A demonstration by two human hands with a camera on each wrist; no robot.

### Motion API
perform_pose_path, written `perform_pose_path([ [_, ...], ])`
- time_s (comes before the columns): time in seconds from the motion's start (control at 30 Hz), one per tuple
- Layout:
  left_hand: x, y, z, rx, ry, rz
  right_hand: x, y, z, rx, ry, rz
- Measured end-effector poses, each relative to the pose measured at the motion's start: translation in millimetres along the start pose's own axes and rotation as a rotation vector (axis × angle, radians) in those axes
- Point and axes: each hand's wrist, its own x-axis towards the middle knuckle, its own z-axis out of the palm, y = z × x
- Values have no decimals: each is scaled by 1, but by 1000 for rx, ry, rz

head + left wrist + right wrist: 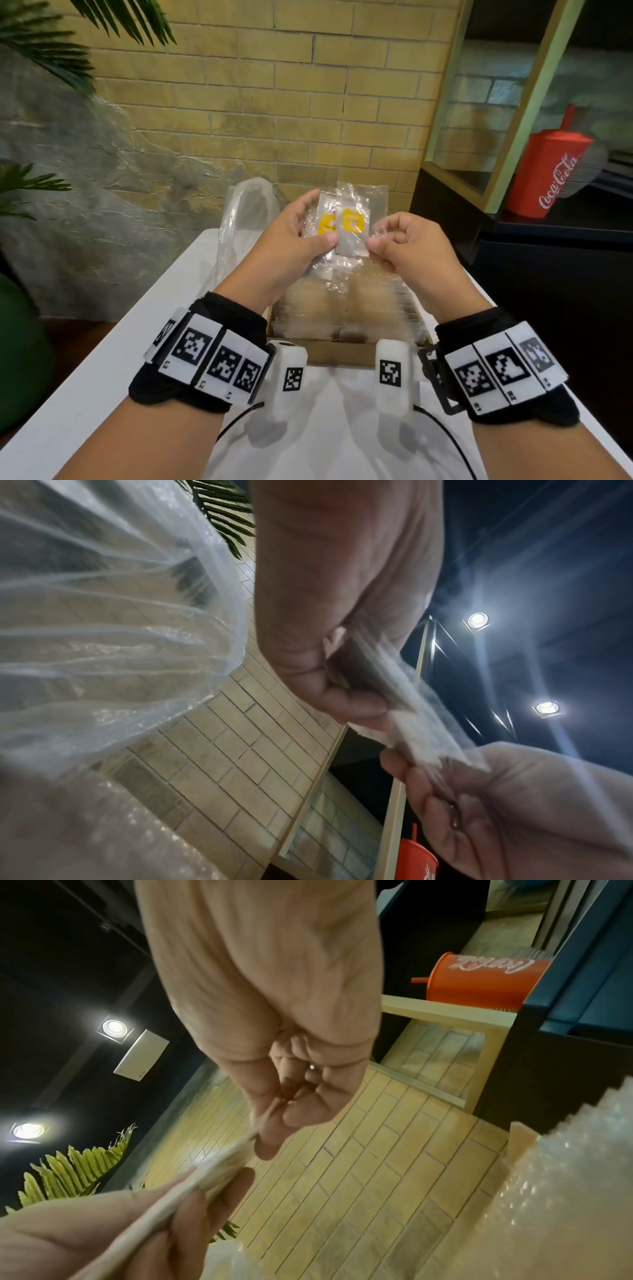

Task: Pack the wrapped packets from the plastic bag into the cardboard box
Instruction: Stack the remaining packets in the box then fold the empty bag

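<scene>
Both hands hold a small stack of wrapped packets with yellow labels above the cardboard box. My left hand grips the stack's left side, thumb on its face. My right hand pinches the right edge between thumb and forefinger. The box is packed with rows of clear-wrapped packets. The crumpled plastic bag lies left of the box. In the left wrist view the left hand clamps the packets. In the right wrist view the right hand pinches the packets' edge.
The box stands on a white table against a yellow brick wall. A red Coca-Cola cup sits on a dark counter at the right. Plant leaves hang at the left. Bubble wrap shows low in the right wrist view.
</scene>
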Motion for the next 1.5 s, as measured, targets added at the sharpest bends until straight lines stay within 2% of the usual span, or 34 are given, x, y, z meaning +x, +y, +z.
perform_pose_path([
  [0.17, 7, 4, -12, 40, 214, 57, 0, -3, -14, -175, -7, -67],
  [0.3, 15, 2, -25, 14, 327, 49, -4, -8, -16, -434, -179, -55],
  [0.4, 16, -1, -24, -2, 316, 20, -6, -9, -9, -670, -320, -40],
  [0.5, 15, -1, -21, 19, 295, 27, -7, -8, -3, -760, -385, -30],
  [0.73, 12, 0, -20, 59, 288, 31, -9, -11, -5, -827, -374, -37],
  [0.87, 10, 2, -18, 44, 289, 44, -9, -6, -2, -885, -424, -34],
  [1.0, 10, 3, -17, 24, 291, 39, -10, -3, 0, -788, -514, 2],
  [1.13, 5, 3, -12, 67, 200, 55, -8, -1, -3, -788, -531, 1],
  [1.2, 3, 2, -10, 95, 140, 57, -8, -3, -5, -671, -470, 1],
  [1.33, -2, 2, -5, 173, -8, 55, -11, -14, -3, -156, -341, 93],
  [1.5, -8, 2, 6, 160, -110, 64, -5, -8, 5, 117, -159, 110],
])
